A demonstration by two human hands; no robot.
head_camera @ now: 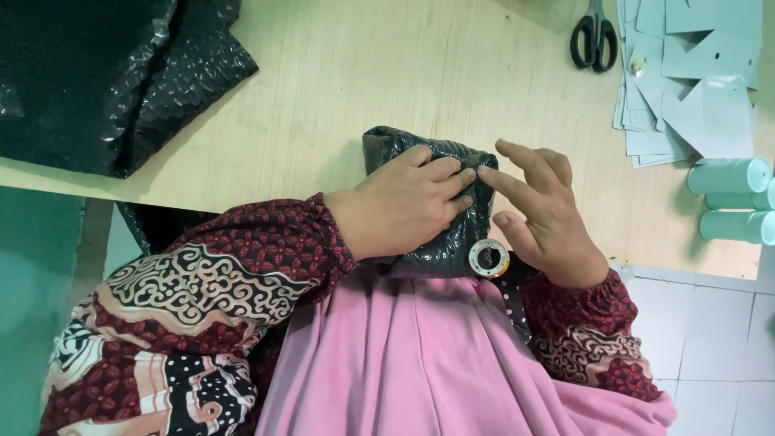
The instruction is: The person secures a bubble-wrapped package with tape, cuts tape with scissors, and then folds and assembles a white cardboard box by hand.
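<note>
The left hand (404,206) lies palm-down on a black plastic parcel (436,234), fingers flat and together, pressing its top rather than gripping it. The right hand (537,214) meets it from the other side — forefinger stretched out so its tip touches the parcel's upper edge just beside the left fingertips, the other fingers loosely spread and lifted, nothing clasped in them. A small roll of clear tape (488,258) sits against the parcel's near edge, just beside the right thumb; whether the thumb touches it cannot be told.

The parcel rests at the near edge of a pale wooden table (323,89), right in front of the person, whose patterned red sleeves and pink cloth (420,363) fill the foreground. Farther out, a heap of black plastic bags (105,73) lies at the far left, black-handled scissors (595,36) at the top — beside them a stack of pale blue paper sheets (694,81), and near the right edge several pale green rolls (731,198)
</note>
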